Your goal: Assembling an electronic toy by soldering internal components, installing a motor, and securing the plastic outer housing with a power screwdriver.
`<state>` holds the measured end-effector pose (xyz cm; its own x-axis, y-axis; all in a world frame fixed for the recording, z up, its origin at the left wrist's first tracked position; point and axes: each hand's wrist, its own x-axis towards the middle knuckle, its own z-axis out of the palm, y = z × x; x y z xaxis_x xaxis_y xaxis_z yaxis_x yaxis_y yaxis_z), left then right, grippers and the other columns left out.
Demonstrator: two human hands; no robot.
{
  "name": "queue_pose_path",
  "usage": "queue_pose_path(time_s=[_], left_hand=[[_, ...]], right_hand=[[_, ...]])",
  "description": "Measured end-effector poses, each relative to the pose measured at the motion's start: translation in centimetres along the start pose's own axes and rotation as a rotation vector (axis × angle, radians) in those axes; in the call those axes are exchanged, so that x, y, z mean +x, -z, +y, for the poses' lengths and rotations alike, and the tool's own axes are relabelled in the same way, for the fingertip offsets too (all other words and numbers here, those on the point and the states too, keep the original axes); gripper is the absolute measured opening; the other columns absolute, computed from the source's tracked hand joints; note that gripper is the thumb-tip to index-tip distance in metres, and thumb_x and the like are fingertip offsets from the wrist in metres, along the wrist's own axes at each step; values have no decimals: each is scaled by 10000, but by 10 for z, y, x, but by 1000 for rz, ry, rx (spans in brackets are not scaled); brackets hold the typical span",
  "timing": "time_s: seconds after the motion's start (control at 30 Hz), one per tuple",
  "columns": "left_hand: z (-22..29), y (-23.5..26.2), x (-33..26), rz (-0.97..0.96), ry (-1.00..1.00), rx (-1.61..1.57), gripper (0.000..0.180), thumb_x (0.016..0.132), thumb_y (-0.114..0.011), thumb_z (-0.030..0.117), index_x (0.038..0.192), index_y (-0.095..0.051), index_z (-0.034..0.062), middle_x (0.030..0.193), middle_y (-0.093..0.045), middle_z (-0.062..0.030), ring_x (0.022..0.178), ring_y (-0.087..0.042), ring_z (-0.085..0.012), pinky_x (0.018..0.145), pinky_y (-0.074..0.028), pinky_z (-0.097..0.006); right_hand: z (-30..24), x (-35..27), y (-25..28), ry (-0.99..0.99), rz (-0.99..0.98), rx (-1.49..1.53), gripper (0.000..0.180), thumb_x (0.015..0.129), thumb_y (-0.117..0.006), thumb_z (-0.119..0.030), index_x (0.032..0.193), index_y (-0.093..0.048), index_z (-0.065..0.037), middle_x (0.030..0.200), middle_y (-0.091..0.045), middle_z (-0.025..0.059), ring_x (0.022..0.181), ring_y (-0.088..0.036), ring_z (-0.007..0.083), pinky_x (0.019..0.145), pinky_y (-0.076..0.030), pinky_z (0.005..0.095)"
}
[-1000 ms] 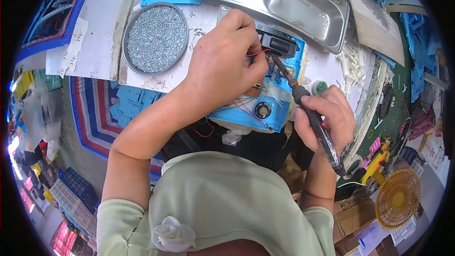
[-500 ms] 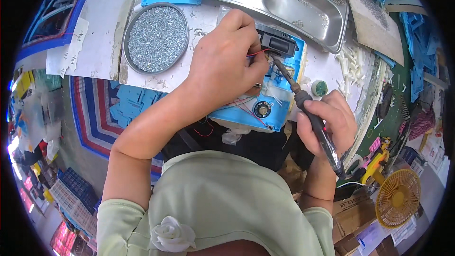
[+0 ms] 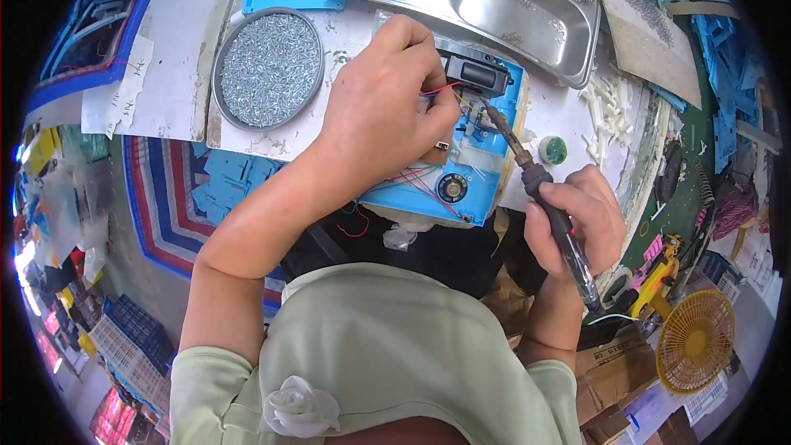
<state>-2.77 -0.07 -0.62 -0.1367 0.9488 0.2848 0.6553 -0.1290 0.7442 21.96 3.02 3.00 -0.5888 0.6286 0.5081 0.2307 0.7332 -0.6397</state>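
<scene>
The blue case (image 3: pixel 397 198) lies open just above the middle of the frame, between the two hands, maybe so both can get at its inside. The left hand (image 3: pixel 387 107) leans over its left side. Its thumb and finger pinch thin wires (image 3: pixel 437 91), it seems to keep them still, but I cannot see all the fingertips. The right hand (image 3: pixel 585 218), right of the middle, curls around a soldering iron (image 3: pixel 563 235) by its dark handle, like a fat pencil. That likely keeps the skin away from the hot metal end. The tip points up and left at the small parts near the black box (image 3: pixel 482 76); I cannot tell if it touches. A round bowl (image 3: pixel 316 97) of screws sits upper left, clear of the iron.
</scene>
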Motion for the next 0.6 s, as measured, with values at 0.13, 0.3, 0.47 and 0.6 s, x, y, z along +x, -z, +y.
queue_pose_path(time_s=[0.13,0.3,0.47,0.6], left_hand=[[3,4,0,5,-20,-1,142,784,-753,31,866,-641,-2,1002,-580,-86,714,-624,-188,616,-517,-303],[29,23,-14,-194,-175,15,182,793,-795,74,914,-660,53,1064,-586,-78,762,-652,-235,651,-540,-352],[26,9,-11,-447,-314,44,168,820,-778,60,967,-696,60,1011,-628,-83,840,-669,-309,710,-554,-386],[12,6,-10,-405,-195,-262,114,862,-747,12,967,-706,26,881,-678,-94,789,-673,-256,675,-542,-349]], right_hand=[[-1,-5,4,-12,30,-10,305,744,-808,12,1021,-685,-21,643,-553,69,541,-490,226,510,-389,325],[3,-23,23,-31,198,9,302,744,-807,18,1014,-675,-1,643,-554,70,546,-488,209,510,-366,312],[7,-25,24,-33,148,-14,286,772,-794,11,1022,-656,30,674,-589,86,560,-507,188,526,-382,300],[3,-37,17,-196,280,85,369,792,-816,-13,1129,-672,31,825,-651,115,671,-581,210,613,-456,303]])
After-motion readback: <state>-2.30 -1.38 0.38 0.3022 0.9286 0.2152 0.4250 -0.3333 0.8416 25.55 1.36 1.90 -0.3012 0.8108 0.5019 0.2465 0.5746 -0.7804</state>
